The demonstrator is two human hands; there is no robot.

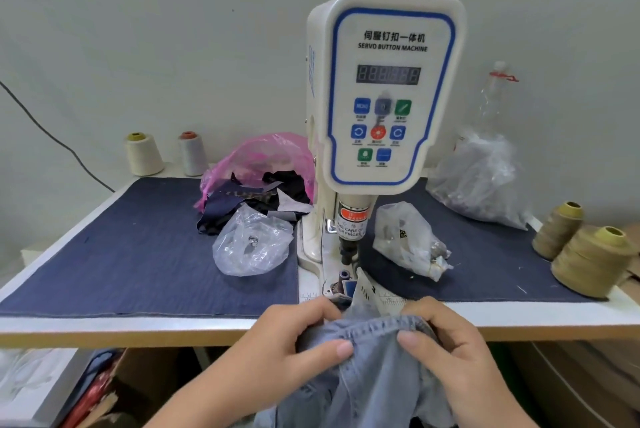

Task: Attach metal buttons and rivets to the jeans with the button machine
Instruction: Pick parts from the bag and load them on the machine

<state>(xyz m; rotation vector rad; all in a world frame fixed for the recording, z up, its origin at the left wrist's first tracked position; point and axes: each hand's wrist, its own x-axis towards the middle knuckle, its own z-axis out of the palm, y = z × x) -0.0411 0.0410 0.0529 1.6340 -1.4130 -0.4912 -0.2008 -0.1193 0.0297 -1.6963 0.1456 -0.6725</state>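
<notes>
The jeans [377, 368] sit bunched at the near edge of the table [346, 322], just in front of the button machine [388, 88]. The left hand [291, 344] and right hand [446, 341] each pinch the stitched waistband, thumbs on top and fingers curled under, close together.

The denim is folded and thick here. If it goes under the punch [348, 247] still doubled, a button could, I'd guess, bite through two layers or land crooked. Fingers that near the seam could also stray under the head; the warning label [353, 216] says as much. A paper tag [367, 292] standing up from the waistband might get caught too.

Counting outward: one pair of jeans, two hands, one machine. Four plastic bags: one clear [252, 244], one pink [263, 157] with dark scraps [249, 202], one whitish [412, 240], one large clear [485, 178]. Four thread cones: two pale [143, 154] on the left, two tan [592, 261] on the right.
</notes>
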